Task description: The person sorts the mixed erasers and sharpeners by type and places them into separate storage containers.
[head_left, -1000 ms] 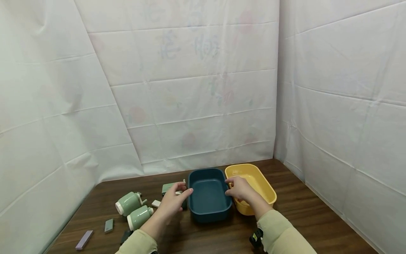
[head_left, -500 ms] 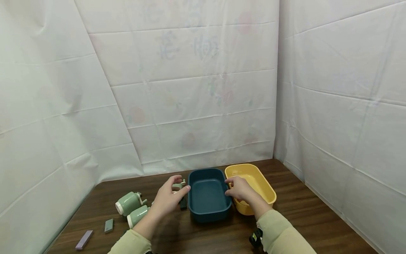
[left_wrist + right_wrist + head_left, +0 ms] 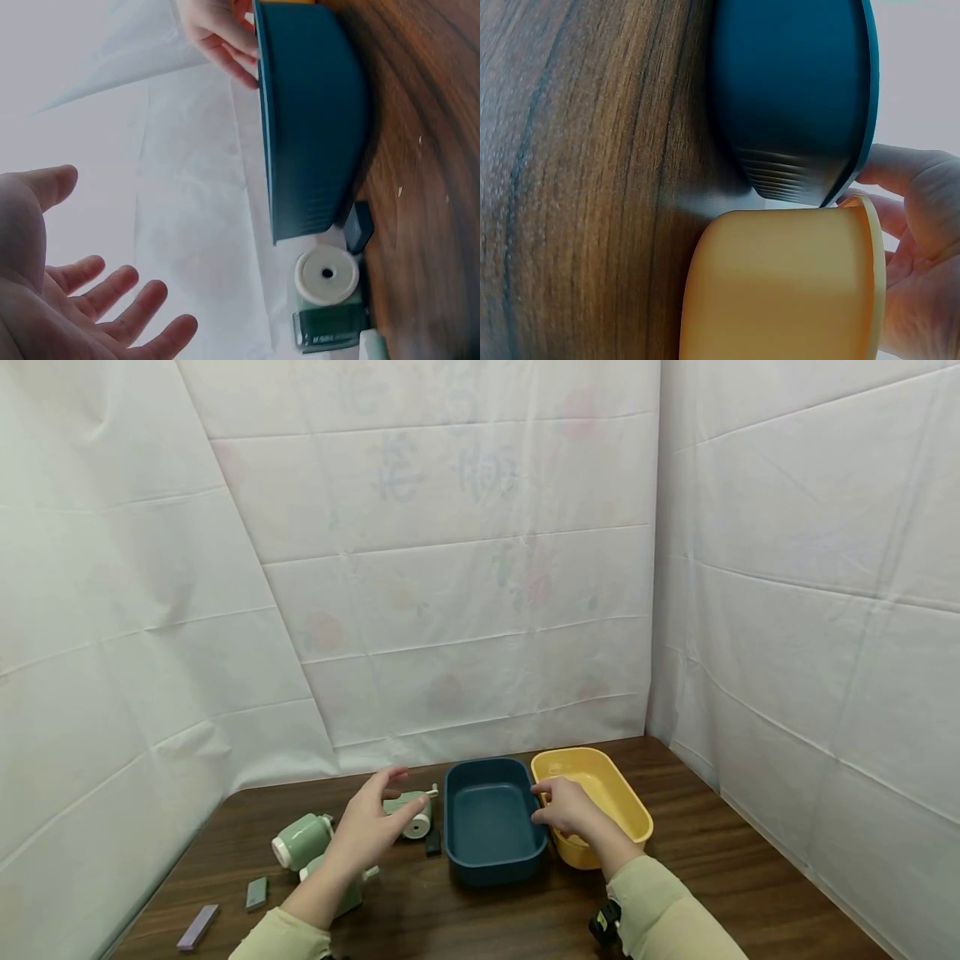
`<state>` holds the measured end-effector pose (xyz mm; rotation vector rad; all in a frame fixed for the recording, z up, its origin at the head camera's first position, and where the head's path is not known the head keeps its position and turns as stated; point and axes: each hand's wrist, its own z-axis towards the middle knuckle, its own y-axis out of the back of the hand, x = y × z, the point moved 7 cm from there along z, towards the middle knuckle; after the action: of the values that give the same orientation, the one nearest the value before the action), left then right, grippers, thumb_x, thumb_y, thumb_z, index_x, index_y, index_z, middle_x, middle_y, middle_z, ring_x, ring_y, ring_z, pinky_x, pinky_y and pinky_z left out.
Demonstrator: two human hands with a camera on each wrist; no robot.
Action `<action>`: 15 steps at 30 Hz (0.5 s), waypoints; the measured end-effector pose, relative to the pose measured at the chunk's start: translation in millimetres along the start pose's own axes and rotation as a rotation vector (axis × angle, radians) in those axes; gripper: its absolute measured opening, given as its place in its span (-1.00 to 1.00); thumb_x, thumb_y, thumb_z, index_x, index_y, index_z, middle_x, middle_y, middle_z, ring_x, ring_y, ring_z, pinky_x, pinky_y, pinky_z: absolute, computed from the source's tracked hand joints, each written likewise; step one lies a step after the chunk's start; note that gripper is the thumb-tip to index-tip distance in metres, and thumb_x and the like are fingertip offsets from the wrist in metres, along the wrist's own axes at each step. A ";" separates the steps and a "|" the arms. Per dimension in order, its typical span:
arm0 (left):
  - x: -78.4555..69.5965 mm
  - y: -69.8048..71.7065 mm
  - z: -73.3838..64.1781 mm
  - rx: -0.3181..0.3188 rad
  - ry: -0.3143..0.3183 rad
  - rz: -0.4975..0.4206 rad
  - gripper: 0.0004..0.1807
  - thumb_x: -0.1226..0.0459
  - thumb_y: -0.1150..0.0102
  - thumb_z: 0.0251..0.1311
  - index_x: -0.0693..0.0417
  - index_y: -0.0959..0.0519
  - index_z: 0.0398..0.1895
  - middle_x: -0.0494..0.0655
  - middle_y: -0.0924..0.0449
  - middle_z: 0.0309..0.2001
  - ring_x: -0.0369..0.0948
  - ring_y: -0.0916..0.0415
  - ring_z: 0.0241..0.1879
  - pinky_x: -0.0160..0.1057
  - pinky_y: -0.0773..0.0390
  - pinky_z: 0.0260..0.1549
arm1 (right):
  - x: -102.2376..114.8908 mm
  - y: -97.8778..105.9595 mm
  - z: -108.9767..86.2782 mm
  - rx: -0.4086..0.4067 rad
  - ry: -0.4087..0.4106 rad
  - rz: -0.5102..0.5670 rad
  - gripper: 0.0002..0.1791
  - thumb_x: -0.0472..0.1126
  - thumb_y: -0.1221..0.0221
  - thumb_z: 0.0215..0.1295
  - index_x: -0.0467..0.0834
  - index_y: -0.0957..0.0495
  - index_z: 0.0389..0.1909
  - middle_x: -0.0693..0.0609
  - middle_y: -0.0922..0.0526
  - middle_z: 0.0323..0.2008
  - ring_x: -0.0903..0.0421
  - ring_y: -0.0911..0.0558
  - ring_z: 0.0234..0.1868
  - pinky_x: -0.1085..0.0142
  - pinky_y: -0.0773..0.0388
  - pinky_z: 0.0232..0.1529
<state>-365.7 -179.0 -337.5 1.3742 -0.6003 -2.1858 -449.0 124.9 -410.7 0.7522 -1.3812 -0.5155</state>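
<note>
My left hand (image 3: 367,828) hovers over the left part of the table with its fingers spread, holding nothing; the left wrist view shows the bare palm (image 3: 67,307). Under and beyond it is a green sharpener-like object (image 3: 408,803) with a white round front, a small hole and a crank. My right hand (image 3: 568,806) is at the right rim of a dark blue bin (image 3: 491,867). Its thumb and fingertips touch that rim from the outer side, slightly bent. The blue bin stands upright beside a yellow bin (image 3: 633,814), which lies partly under the right hand.
Green objects with white ends, one lying at the left (image 3: 303,842), stand near my left forearm, which hides another partly. A grey-green block (image 3: 257,893), a purple block (image 3: 198,927) and a dark block (image 3: 432,842) lie on the wooden table (image 3: 510,922). White sheets hang behind.
My left hand has drawn away from the blue bin to the left, uncovering the green object with the white front. The right hand and both bins have stayed in place.
</note>
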 end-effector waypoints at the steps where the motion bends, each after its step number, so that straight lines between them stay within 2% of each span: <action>1: 0.9 2.4 -0.1 -0.002 -0.009 0.009 -0.33 -0.04 -0.31 0.34 0.00 -0.40 0.42 0.00 -0.48 0.31 0.07 -0.49 0.22 0.16 -0.50 0.10 | 0.1 0.0 0.0 -0.001 0.001 0.000 -0.42 -0.27 -0.42 0.24 -0.21 -0.56 0.30 -0.25 -0.62 0.04 0.05 -0.55 -0.58 0.24 -0.58 -0.58; 7: 9.8 16.4 -2.8 -0.013 -0.042 0.056 -0.28 -0.06 -0.33 0.31 0.03 -0.38 0.44 0.05 -0.49 0.29 0.09 -0.49 0.20 0.16 -0.53 0.03 | 0.6 -0.5 -1.1 -0.002 0.002 0.007 -0.42 -0.28 -0.42 0.23 -0.21 -0.56 0.29 -0.24 -0.62 0.02 0.06 -0.52 -0.60 0.25 -0.57 -0.59; 15: 17.2 32.5 -11.0 -0.001 -0.029 0.092 -0.23 -0.15 -0.33 0.27 -0.01 -0.37 0.44 0.10 -0.46 0.31 0.12 -0.46 0.23 0.17 -0.57 -0.05 | 0.5 -0.3 -1.6 -0.003 0.002 0.016 -0.42 -0.28 -0.41 0.23 -0.20 -0.57 0.29 -0.24 -0.62 0.03 0.07 -0.48 -0.64 0.26 -0.55 -0.61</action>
<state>-356.7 -216.2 -334.5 1.2904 -0.6596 -2.1354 -447.3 124.6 -410.6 0.7389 -1.3833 -0.5036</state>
